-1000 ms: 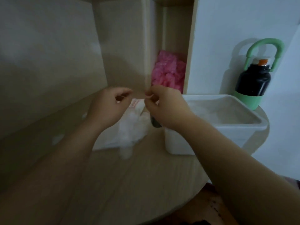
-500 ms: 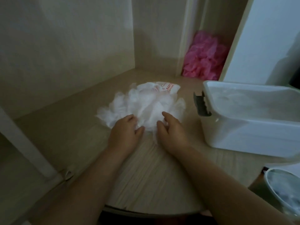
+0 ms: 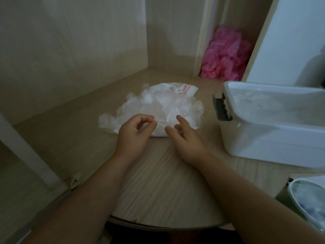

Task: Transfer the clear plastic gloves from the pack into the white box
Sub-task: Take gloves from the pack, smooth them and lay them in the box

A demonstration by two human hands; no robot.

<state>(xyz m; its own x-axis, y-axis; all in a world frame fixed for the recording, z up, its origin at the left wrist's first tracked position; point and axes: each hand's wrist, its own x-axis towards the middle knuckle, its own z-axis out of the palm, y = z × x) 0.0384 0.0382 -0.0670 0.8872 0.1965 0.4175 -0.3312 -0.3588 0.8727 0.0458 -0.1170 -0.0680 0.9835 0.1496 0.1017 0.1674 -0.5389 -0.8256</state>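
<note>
Now, at the left, the left hand (image 3: 134, 133) sits at the near edge of the clear plastic gloves (image 3: 154, 110), its fingers curled, with thumb and forefinger drawn close into a ring. Whether they pinch any film I cannot tell. The gloves lie in 1 loose, fanned heap on the table (image 3: 158, 182), spilling from the pack (image 3: 183, 89), whose red print shows at the heap's far side. Just right of the left hand, the right hand (image 3: 186, 138) rests at the same near edge, fingers relaxed and spread, gripping nothing, with the forefinger tip on the film. Far back, a pink plastic bundle (image 3: 226, 55) sits in a niche, apart from the job. The white box (image 3: 263, 138) stands open to the right of the heap, near but not touching, with its grey latch (image 3: 222, 109) facing the gloves. The step in hand looks like gathering. Film this thin slips and clings, so both hands should scoop under the near edge, bunch the heap, lift it free of the pack and carry it over the box's left rim, clear of the latch.
</note>
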